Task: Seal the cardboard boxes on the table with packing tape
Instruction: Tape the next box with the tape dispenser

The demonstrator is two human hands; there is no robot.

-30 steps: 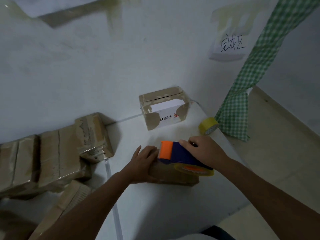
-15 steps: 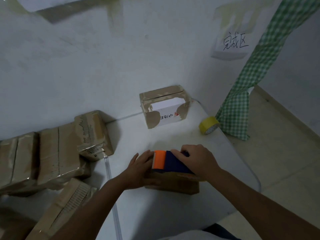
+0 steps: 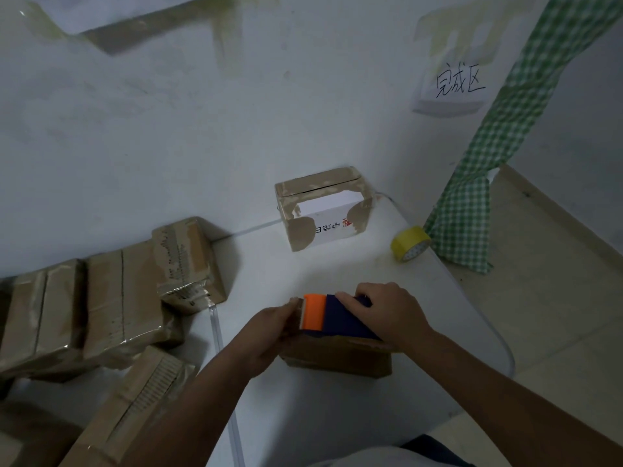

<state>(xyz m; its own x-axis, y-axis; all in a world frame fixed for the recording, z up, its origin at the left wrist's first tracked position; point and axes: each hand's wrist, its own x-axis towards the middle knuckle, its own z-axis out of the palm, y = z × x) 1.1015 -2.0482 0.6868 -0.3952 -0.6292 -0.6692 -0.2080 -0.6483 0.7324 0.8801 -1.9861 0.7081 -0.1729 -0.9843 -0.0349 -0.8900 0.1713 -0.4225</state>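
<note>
- Head view: my right hand grips the dispenser, navy body with an orange front, sitting on top of the box
- The box is plain brown cardboard, low and flat, near the front of the white table
- My left hand clasps the box's left end, fingers curled round it
- A taped box stands at the wall; a yellow roll lies right of it

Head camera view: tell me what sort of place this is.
Probably a small makeshift packing station: taped cardboard boxes piled at left, a tape dispenser run over a box, and a handwritten sign taped to the wall.
</note>
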